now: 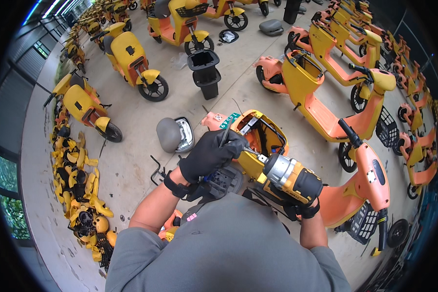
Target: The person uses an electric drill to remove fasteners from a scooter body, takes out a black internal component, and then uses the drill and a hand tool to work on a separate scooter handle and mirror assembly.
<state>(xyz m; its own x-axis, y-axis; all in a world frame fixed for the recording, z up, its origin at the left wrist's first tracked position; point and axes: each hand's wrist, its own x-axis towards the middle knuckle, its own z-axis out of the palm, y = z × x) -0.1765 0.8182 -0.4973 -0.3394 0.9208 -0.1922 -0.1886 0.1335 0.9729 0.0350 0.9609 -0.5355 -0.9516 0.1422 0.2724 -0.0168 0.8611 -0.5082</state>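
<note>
My left hand (211, 155), in a black glove, is closed with a thin dark rod (225, 134) standing up out of its fingers. Its fingertips are at the end of the bit on a yellow and black cordless impact wrench (293, 179). My right hand (294, 210), also gloved, grips that wrench from below and is mostly hidden behind its body. Beyond both hands is an orange and yellow scooter (259, 163) with its seat compartment (265, 136) open. A dark grey plastic part (224, 180) lies below my left wrist.
A grey scooter seat (169, 135) lies on the concrete floor to the left. Black bins (207, 78) stand farther off. Another scooter (321, 102) is close on the right, and yellow scrap parts (78, 185) line the left wall. Rows of scooters fill the background.
</note>
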